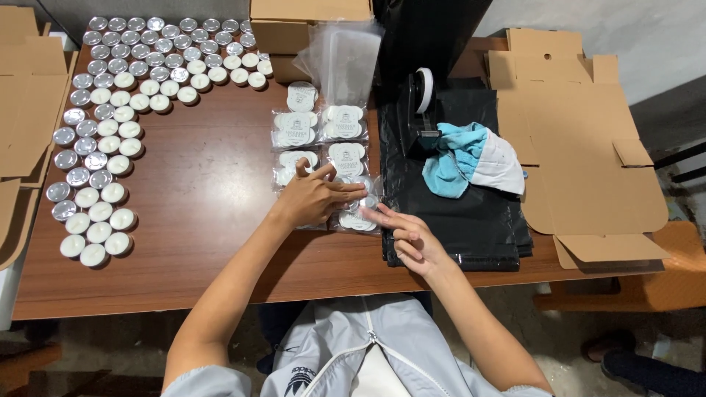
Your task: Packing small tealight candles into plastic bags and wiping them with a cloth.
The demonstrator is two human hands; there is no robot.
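Packet in hand: a clear bag of tealight candles [358, 209] lies flat on the wooden table [213, 184], at the near end of the right-hand column of filled packets.
Relation to hands: the packet sits between the two hands, just ahead of the person; its long axis cannot be told under the fingers. The left hand covers more of it.
Left hand [312, 197]: palm down, fingers spread flat and pressing on the packet, forearm reaching in from the lower left. Nothing is gripped.
Right hand [408, 234]: loosely open, fingers extended, the fingertips touching the packet's right edge; it holds nothing.
Other packets [320, 125]: laid in two columns beyond the hands, touching one another.
Loose tealights [110, 125]: grouped along the table's left and far edges, well apart.
Right of the packet: black plastic bags [471, 213], a tape dispenser [419, 103], a blue and white cloth [471, 158].
Far right: flattened cardboard boxes [581, 140].
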